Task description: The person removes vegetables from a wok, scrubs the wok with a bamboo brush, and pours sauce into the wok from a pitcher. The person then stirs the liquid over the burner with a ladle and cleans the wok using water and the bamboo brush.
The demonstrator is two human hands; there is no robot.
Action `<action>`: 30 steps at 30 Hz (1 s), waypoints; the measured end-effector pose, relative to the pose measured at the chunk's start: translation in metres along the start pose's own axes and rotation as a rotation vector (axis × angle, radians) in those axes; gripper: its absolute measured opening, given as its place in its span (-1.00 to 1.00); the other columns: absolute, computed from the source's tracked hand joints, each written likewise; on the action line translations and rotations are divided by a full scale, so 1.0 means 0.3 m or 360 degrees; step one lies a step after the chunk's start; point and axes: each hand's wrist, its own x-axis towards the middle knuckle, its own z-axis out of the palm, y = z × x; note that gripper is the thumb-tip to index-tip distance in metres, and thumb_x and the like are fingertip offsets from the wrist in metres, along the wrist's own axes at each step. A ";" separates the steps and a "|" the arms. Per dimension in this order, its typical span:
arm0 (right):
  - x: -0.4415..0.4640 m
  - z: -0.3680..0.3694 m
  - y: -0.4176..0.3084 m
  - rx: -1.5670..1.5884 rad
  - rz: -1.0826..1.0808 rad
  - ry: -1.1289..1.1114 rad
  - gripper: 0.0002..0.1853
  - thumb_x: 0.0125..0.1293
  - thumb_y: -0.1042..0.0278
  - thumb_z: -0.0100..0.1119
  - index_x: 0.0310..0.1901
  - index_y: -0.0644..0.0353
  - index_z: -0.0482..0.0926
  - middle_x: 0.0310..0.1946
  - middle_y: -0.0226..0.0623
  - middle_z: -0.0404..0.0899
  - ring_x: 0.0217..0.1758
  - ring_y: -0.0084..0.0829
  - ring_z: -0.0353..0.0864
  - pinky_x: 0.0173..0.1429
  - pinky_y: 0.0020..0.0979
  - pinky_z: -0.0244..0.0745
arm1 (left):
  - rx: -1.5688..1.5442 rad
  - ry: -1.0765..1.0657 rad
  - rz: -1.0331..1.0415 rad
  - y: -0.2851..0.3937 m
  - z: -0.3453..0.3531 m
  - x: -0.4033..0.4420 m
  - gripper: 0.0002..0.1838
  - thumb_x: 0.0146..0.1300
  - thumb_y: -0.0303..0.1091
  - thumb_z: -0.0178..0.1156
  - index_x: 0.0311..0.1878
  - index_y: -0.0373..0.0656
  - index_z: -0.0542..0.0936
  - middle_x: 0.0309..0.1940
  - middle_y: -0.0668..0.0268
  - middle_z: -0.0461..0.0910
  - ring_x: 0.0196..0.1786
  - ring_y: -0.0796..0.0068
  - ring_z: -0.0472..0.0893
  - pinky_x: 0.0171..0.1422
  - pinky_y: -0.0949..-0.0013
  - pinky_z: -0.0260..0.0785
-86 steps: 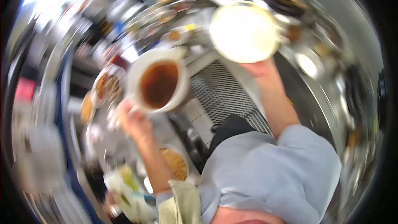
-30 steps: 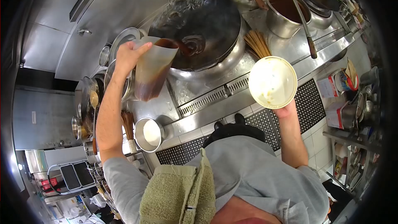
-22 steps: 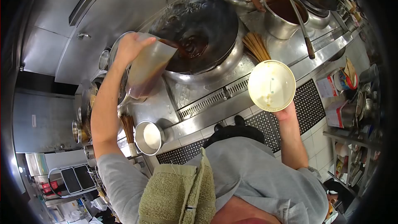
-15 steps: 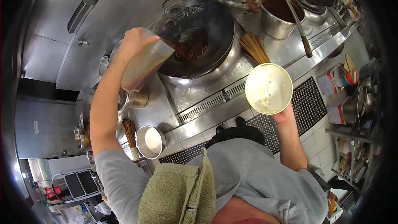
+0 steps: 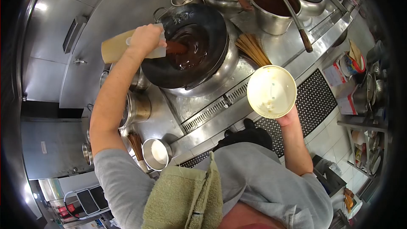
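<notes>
My left hand (image 5: 146, 39) grips a translucent plastic container (image 5: 113, 47), tipped nearly on its side at the left rim of the wok. Brown liquid (image 5: 176, 47) streams out of its mouth into the black wok (image 5: 212, 27), where a dark glossy pool (image 5: 190, 59) lies. My right hand (image 5: 289, 118) is closed around the underside of a round cream-coloured tub (image 5: 277, 87), held over the counter's front edge. Its inside faces up, with a few smears and small green bits on the bottom. The fingers beneath the tub are mostly hidden.
Right of the wok lies a bamboo wok brush (image 5: 251, 48). Behind it stands a steel pot (image 5: 275, 23) of brown liquid with a ladle (image 5: 296, 15) across it. A small steel pot (image 5: 157, 152) with white contents and another brush (image 5: 136, 144) sit at front left.
The plastic container has tipped further, its base swinging up and left, and more liquid pours into the wok. The right hand still holds the tub in about the same place.
</notes>
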 end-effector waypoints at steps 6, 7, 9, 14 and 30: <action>0.013 0.015 0.006 -0.0024 -0.0085 0.0068 -0.58 0.39 0.18 0.01 0.16 0.26 0.43 0.07 -0.20 0.54 0.06 -0.29 0.59 0.08 -0.18 0.58 | 0.0418 0.0117 0.0292 0.005 -0.082 0.027 -0.81 -0.02 -0.25 0.32 -0.29 -0.03 0.66 -0.42 0.21 0.66 -0.29 0.21 0.68 -0.19 0.22 0.53; 0.014 0.023 0.007 -0.0014 -0.0083 0.0041 -0.59 0.37 0.22 0.05 0.16 0.28 0.43 0.06 -0.19 0.55 0.05 -0.31 0.59 0.06 -0.22 0.59 | 0.0498 0.0142 0.0354 -0.003 -0.105 0.026 -0.86 0.00 -0.30 0.28 -0.31 -0.02 0.66 -0.44 0.22 0.66 -0.32 0.23 0.68 -0.22 0.23 0.53; 0.025 0.022 0.016 -0.0008 -0.0075 0.0068 -0.59 0.38 0.20 0.02 0.16 0.26 0.44 0.06 -0.21 0.55 0.05 -0.30 0.60 0.07 -0.20 0.59 | 0.0529 0.0166 0.0350 -0.020 -0.150 0.024 -0.81 -0.03 -0.28 0.32 -0.31 -0.07 0.62 -0.46 0.20 0.64 -0.33 0.19 0.67 -0.23 0.20 0.51; 0.051 0.039 0.037 0.0046 -0.0023 0.0080 -0.59 0.39 0.16 -0.01 0.16 0.22 0.44 0.07 -0.25 0.56 0.06 -0.30 0.59 0.08 -0.17 0.58 | 0.0645 0.0257 0.0385 -0.085 -0.287 0.003 -0.80 -0.01 -0.29 0.31 -0.32 -0.11 0.57 -0.51 0.19 0.61 -0.38 0.17 0.65 -0.28 0.18 0.49; 0.072 0.037 0.070 0.0015 0.0106 -0.0001 -0.55 0.40 0.06 -0.04 0.20 0.15 0.42 0.12 -0.29 0.53 0.10 -0.29 0.58 0.10 -0.16 0.58 | 0.0808 0.0307 0.0397 -0.118 -0.413 -0.085 -0.89 0.10 -0.41 0.12 -0.32 -0.06 0.60 -0.52 0.26 0.63 -0.37 0.24 0.66 -0.30 0.23 0.49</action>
